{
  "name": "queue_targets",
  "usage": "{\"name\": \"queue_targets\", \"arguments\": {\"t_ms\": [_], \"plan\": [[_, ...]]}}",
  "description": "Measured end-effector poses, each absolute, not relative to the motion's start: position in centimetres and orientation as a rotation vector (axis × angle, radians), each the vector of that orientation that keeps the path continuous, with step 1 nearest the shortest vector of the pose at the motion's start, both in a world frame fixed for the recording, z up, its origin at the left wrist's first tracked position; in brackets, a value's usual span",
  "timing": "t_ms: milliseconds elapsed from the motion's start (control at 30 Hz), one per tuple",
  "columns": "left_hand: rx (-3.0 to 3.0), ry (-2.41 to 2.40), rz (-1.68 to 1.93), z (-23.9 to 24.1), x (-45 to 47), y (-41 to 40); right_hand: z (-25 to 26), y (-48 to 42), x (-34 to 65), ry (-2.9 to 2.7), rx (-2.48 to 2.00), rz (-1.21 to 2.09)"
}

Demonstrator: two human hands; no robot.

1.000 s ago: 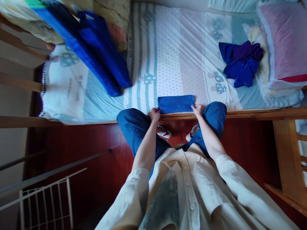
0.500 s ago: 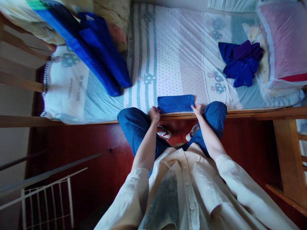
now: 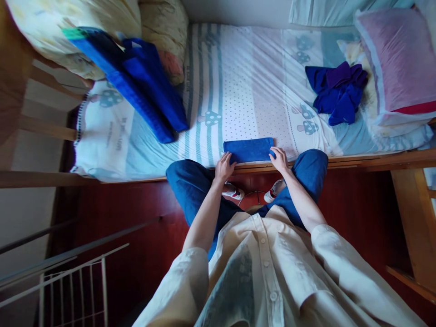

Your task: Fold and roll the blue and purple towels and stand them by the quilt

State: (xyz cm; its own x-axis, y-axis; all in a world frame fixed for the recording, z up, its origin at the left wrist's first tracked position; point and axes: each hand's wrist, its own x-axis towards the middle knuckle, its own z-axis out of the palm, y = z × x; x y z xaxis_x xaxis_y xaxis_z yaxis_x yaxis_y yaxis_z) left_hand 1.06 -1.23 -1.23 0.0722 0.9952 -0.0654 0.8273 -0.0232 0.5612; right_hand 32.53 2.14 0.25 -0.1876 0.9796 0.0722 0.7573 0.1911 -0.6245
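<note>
- The left hand (image 3: pixel 225 165) covers a near corner of the blue towel (image 3: pixel 248 150).
- The pink pillow (image 3: pixel 402 59) runs off the right edge.
- The white rack (image 3: pixel 71 286) is cut off below.

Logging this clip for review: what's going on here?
A seated person in a pale shirt faces the near edge of a bed. Their left hand and right hand rest, fingers spread, on the two ends of a folded blue cloth lying flat on the sheet. Further left on the bed lies a stack of folded blue cloths. To the right is a loose heap of blue and purple cloths beside a pink pillow.
</note>
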Motion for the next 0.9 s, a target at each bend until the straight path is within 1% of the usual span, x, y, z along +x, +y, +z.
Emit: {"name": "queue_targets", "arguments": {"t_ms": [133, 267, 500, 667, 900], "plan": [[1.913, 1.788, 0.375, -2.1, 1.1, -1.3, -0.2, 1.5, 32.6, -2.119, -1.563, 0.709], [1.935, 1.782, 0.304, -2.7, 1.0, -0.9, -0.6, 1.4, 32.4, -2.182, -1.595, 0.751], [1.920, 1.810, 0.338, -3.2, 0.9, -0.6, -1.3, 1.7, 31.9, -2.183, -1.675, 0.729], [1.952, 1.824, 0.289, -3.0, 1.1, -0.5, -1.7, 2.1, 31.6, -2.196, -1.717, 0.679], [1.925, 1.847, 0.264, -2.1, 1.2, -0.4, -0.7, 2.4, 31.5, -2.214, -1.762, 0.711]]}}
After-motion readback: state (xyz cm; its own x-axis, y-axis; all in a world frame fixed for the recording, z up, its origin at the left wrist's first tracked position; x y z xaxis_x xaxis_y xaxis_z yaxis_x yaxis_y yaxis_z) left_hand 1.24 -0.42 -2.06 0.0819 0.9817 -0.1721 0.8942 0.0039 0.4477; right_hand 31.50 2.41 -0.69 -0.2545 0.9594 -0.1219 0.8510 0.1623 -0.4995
